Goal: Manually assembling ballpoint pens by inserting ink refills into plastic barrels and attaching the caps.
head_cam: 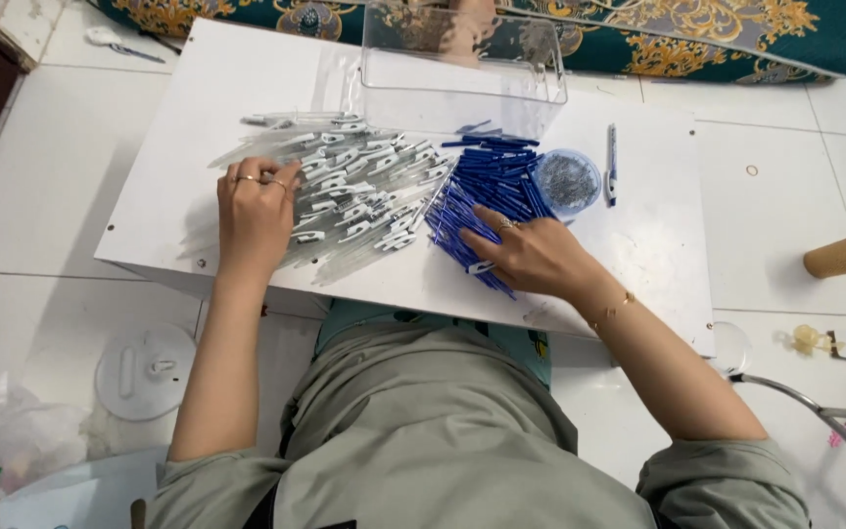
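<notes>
On the floor past the board's left edge lie a round white disc (146, 370) and some crumpled plastic bags (2, 441). The white board (198, 88) itself rests over the person's lap and carries everything in use.

Near the board's left half, the left hand (255, 217) lies palm-down on the edge of a heap of clear pen barrels with white clips (354, 191). Its fingers are curled loosely over the heap; whether they pinch one barrel cannot be told, since the fingertips are hidden under the hand.

Toward the middle, just beside that heap and touching it, is a stack of blue pen tubes (487, 191). The right hand (536, 257) rests at the stack's near end, fingers spread and flat on the tubes, gripping nothing that shows.

At the far edge stands an empty clear plastic box (462, 69). Right of the blue stack sits a small round cup of tiny metal parts (567, 181), probably springs or tips, though they are too small to be sure, and beside it one finished pen (611, 162).

To pick cleanly, each hand should draw a single piece from the pile's near fringe, sliding it out lengthwise so neighbours stay put, and the two heaps should be kept from mixing at their shared border.
</notes>
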